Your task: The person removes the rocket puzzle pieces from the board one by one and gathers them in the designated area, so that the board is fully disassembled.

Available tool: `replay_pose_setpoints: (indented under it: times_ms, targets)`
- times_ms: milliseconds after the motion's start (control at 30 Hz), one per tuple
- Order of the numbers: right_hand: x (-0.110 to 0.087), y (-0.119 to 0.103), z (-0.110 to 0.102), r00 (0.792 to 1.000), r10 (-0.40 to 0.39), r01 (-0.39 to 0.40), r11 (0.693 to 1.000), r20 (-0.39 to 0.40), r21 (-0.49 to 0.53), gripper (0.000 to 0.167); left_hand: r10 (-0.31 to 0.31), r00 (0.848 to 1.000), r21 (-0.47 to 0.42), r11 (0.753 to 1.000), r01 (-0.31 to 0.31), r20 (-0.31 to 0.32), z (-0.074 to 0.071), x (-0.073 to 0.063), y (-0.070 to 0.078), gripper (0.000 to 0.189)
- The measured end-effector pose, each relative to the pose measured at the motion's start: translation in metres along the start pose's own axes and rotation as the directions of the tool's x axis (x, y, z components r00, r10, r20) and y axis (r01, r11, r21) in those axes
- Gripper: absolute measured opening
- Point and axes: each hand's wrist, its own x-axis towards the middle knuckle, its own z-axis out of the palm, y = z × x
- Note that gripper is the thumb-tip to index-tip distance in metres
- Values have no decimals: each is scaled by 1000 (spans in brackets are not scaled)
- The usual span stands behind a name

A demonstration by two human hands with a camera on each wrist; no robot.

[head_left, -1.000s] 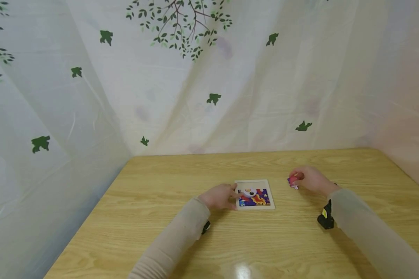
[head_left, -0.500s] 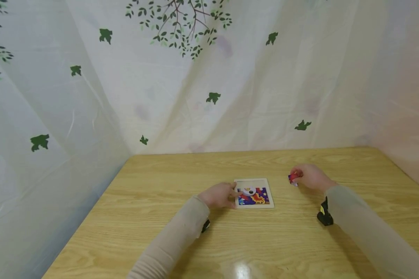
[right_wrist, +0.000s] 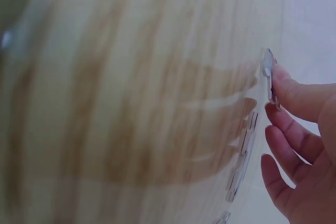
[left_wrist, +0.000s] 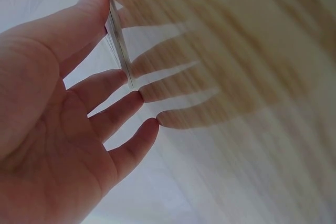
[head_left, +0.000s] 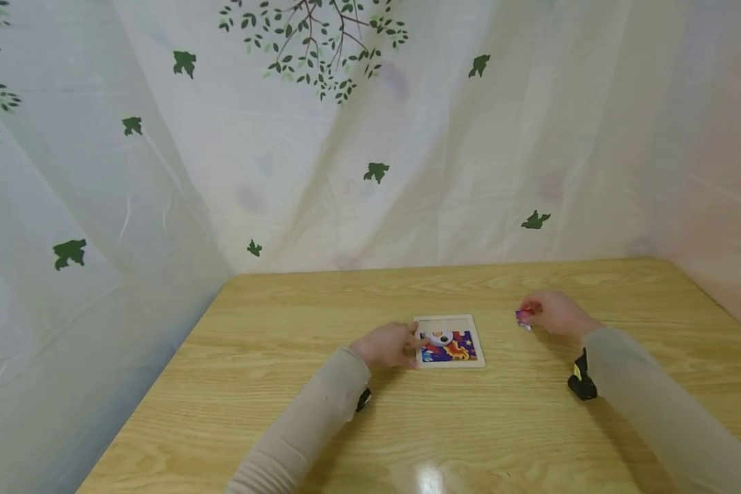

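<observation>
A white-framed jigsaw tray (head_left: 481, 355) lies mid-table. Joined purple, red and orange pieces (head_left: 466, 346) fill its nearer part, while the far strip shows pale backing. My left hand (head_left: 387, 345) rests at the tray's left side, one finger reaching over the picture. In the left wrist view its fingers are spread and nearly straight, fingertips along the thin tray edge (left_wrist: 122, 53). To the right of the tray, my right hand (head_left: 557, 313) pinches a purple and pink jigsaw piece (head_left: 522, 318) between thumb and fingers. The right wrist view shows that piece (right_wrist: 269, 77) edge-on, tilted up.
More flat pieces (right_wrist: 242, 156) lie on the table beneath the right hand's fingers, hidden in the head view. The wooden table (head_left: 272, 384) extends around the tray. Behind it hangs a white curtain (head_left: 321, 213) printed with leaves and green birds.
The right hand has shifted slightly to the right with the piece, which has turned in its fingers. The left hand and the tray have stayed in place.
</observation>
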Motion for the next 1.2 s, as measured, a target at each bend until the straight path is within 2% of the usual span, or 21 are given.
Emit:
replay_pose_setpoints:
  times_ms: [200,600,900,1200]
  targets:
    - [-2,0,1,999,-37,37,999,-16,-6,9,-2,1000,-13,1000,2,1,0,0,-1,52]
    - [-3,5,1,996,-84,84,996,23,15,9,-1,1000,6,1000,1,10,0,-1,1,54]
    - [-1,5,1,997,-73,73,997,24,1,9,0,1000,3,1000,0,7,1,0,0,53]
    - [4,2,1,998,-59,59,997,12,-45,17,-11,1000,6,1000,11,13,-1,-1,0,54]
